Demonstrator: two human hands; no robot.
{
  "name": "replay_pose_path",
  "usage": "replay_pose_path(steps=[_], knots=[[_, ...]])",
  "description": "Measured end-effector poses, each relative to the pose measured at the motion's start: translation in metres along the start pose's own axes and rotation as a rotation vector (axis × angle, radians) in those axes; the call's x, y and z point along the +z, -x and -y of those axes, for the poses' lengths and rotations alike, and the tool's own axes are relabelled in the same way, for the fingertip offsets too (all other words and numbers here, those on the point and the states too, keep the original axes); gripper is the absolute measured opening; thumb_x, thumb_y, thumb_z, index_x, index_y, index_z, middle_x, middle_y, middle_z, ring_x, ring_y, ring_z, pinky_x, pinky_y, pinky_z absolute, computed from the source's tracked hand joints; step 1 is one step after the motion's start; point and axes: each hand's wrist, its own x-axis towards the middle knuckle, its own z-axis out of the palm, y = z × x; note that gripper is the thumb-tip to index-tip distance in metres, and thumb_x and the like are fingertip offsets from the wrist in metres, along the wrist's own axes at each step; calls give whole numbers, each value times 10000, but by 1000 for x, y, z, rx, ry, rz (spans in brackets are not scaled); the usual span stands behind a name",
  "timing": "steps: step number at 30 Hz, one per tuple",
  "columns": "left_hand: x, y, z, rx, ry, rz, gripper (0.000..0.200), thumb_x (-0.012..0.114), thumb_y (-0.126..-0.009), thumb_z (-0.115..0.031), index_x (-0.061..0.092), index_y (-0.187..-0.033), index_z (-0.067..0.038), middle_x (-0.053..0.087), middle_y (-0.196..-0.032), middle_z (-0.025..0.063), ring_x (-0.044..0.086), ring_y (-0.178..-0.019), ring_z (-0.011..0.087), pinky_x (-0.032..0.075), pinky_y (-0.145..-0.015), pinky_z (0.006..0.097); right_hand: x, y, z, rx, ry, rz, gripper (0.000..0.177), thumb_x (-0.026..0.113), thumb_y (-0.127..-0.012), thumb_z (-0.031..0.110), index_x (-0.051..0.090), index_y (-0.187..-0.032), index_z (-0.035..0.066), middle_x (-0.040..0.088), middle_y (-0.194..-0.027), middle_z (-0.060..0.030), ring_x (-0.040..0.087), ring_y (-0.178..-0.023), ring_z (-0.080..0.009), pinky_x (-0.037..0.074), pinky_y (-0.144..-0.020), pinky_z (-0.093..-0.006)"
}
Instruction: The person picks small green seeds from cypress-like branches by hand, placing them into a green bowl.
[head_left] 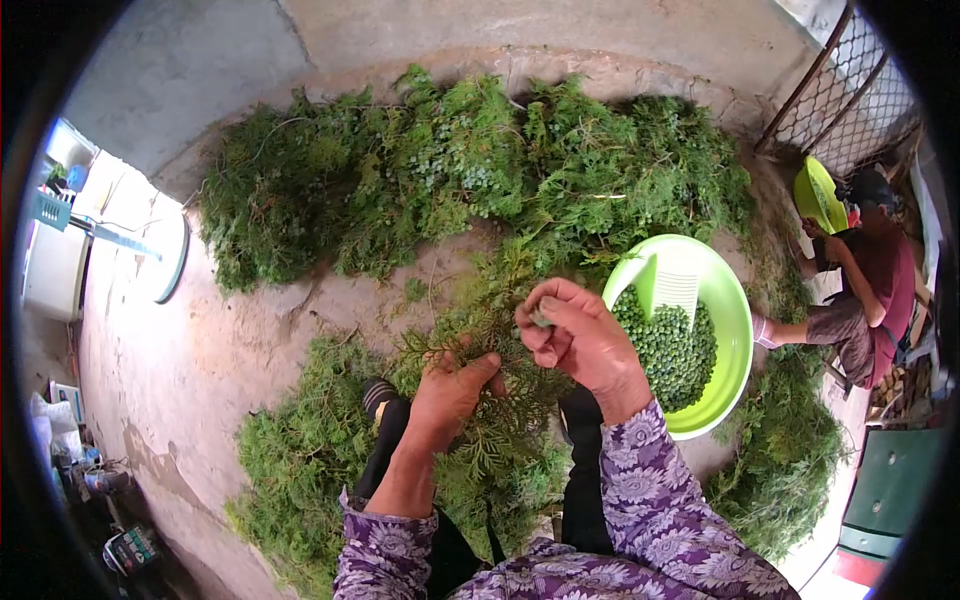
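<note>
Between my knees, a leafy green sprig (500, 410) is gripped in my left hand (455, 390), the thumb pressed against the fingers. My right hand (580, 335) is raised just right of it, its fingers curled round a small green cone (542, 319). Right beside that hand stands a light green basin (738, 350) with a ridged washboard part. Many small round green cones (665, 350) lie in the basin.
A long heap of green branches (460, 160) lies along the wall. More branches (310, 440) are at the lower left and right. At the far right a person (875, 270) sits near another green basin (820, 195). A fan base (172, 260) stands at left.
</note>
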Motion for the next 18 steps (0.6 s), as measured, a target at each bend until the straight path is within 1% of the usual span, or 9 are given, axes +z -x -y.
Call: replay_pose_path(steps=[2,3,7,9,10,12,13,16,18], knots=[[-2,-8,10,33,15,24,376,564,-826,-237,448,-1111,-21,551,-651,22,476,-588,75,361,-551,224,5,3,7,7,-215,-63,90,501,-833,83,514,-913,43,549,-767,-43,485,-580,-82,373,-454,-205],[-4,-12,16,67,29,49,386,570,-825,-255,450,-1108,-22,549,-641,20,472,-576,73,357,-543,223,4,2,7,-3,-224,-38,113,490,-828,43,502,-940,42,550,-793,-47,489,-589,-84,373,-449,-206],[-4,-13,15,82,-19,11,469,607,-801,-273,434,-1138,4,555,-773,47,490,-559,102,372,-514,228,-10,-2,0,-117,-151,66,113,521,-817,82,519,-920,36,565,-801,-50,502,-603,-84,381,-469,-197],[-1,-4,-1,-40,-115,-10,482,607,-803,-278,430,-1143,14,540,-786,44,500,-573,103,372,-537,228,-9,-4,-4,-129,262,-141,152,578,-778,107,550,-902,24,564,-762,-47,504,-598,-96,404,-487,-219],[0,-5,3,-41,-116,-9,482,607,-803,-278,430,-1143,14,540,-786,44,500,-573,103,372,-537,228,-8,-5,-8,-130,262,-142,152,578,-778,107,550,-902,24,564,-762,-47,504,-598,-96,404,-487,-219],[2,-10,15,71,-109,-48,330,544,-842,-338,521,-1001,-49,505,-546,-2,427,-493,70,326,-456,228,-3,-8,-17,-565,976,-283,197,616,-732,96,580,-912,25,560,-730,-60,516,-593,-125,428,-509,-252],[2,-11,17,69,-111,-47,330,544,-842,-338,521,-1001,-49,505,-546,-2,427,-493,70,326,-456,228,-1,-6,-17,-618,1127,-327,271,632,-685,73,587,-950,40,560,-734,-87,534,-602,-172,442,-537,-283],[2,-9,14,144,-147,-8,287,532,-853,-313,535,-974,-54,497,-541,-2,422,-485,71,322,-446,230,1,-6,-19,-696,1198,-286,290,622,-676,57,587,-963,39,559,-745,-113,548,-617,-219,445,-544,-298],[3,-3,3,36,-163,4,467,597,-811,-307,449,-1130,-1,535,-756,19,491,-563,93,368,-542,227,0,-6,-20,-704,1245,-276,284,619,-675,52,585,-957,36,553,-748,-121,548,-623,-240,446,-546,-309]])
